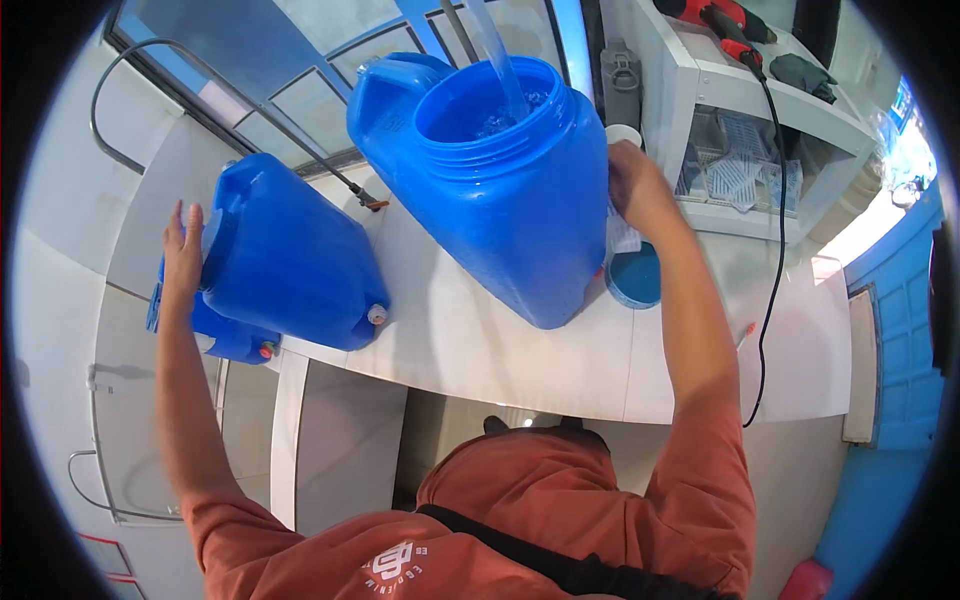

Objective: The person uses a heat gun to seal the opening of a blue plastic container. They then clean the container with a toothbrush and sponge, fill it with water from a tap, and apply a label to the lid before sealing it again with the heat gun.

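A large blue plastic water jug (517, 225) stands before me with its threaded mouth uncovered. A stream of water (504, 64) pours into it from above. My right hand (636, 184) is at the jug's right side, next to a white crumpled wrapper (624, 232); its fingertips are hidden, so I cannot tell whether it grips anything. Under that wrapper lies a round blue lid (636, 281). To the left stands a second blue jug (292, 255) with a small capped spout. My left hand (182, 255) is beside its mouth, thumb and fingers apart and pointing up.
Another blue container (240, 330) is partly hidden behind the second jug. A thin metal faucet pipe (300, 142) arches over the counter (480, 352). At right, a white shelf (750, 94) bears a red and black power tool (720, 19), whose black cord (782, 172) hangs across the counter.
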